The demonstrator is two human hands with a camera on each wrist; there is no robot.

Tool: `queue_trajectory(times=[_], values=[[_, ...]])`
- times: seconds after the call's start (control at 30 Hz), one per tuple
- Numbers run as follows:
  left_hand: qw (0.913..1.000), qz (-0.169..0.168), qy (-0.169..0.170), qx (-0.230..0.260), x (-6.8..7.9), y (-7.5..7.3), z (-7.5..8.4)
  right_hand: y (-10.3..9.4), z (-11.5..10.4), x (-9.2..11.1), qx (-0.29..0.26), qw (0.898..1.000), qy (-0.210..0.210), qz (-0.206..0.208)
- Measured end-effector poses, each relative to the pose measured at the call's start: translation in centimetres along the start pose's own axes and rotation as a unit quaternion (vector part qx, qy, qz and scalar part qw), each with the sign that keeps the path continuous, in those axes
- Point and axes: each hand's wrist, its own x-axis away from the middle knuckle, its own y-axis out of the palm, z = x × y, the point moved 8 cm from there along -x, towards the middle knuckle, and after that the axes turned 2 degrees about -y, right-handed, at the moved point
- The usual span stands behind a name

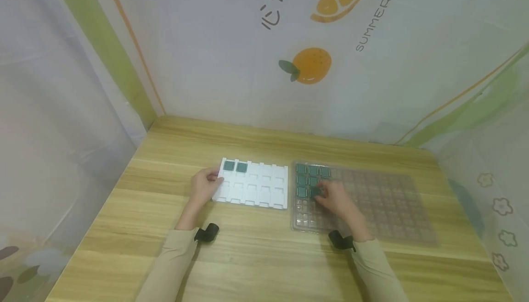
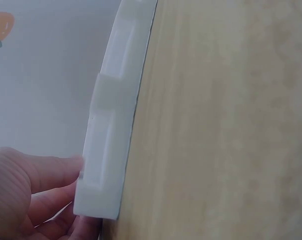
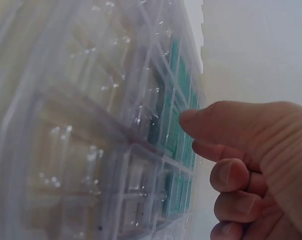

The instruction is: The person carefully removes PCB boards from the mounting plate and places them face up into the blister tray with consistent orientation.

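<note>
My left hand [image 1: 204,186] grips the left edge of a white compartment tray [image 1: 252,196]; the left wrist view shows the thumb on its rim and the other fingers curled below. Two green square chips [image 1: 242,167] sit in the tray's far-left pockets. To the right lies a clear plastic blister tray [image 1: 301,219] with several green chips in its left columns. Over that tray, my right hand [image 1: 336,198] pinches at a green chip [image 1: 315,192] with thumb and index finger. In the right wrist view the thumb overlaps the green chip [image 3: 173,132]; the index fingertip is partly hidden.
Both trays lie on a wood-grain table [image 1: 256,256], with a narrow gap between them. A printed white curtain [image 1: 223,63] hangs behind the table, and more curtain hangs at both sides. A black wrist camera [image 1: 207,233] is strapped at each cuff.
</note>
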Motion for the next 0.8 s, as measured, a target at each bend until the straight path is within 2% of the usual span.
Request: queue_trajectory(times=[0.13,0.37,0.8], values=[[1.0000,0.001,0.005,-0.002,0.0,0.0,0.1,-0.2,-0.5,-0.2,0.004,1.000,-0.003,0.004],[1.0000,0.001,0.006,-0.003,0.0,0.0,0.0,-0.3,-1.8,-1.1,0.048,0.998,-0.025,0.016],[1.0000,0.006,0.004,-0.004,-0.1,0.0,-0.1,0.8,-4.1,-3.0,0.018,0.999,-0.037,-0.005]])
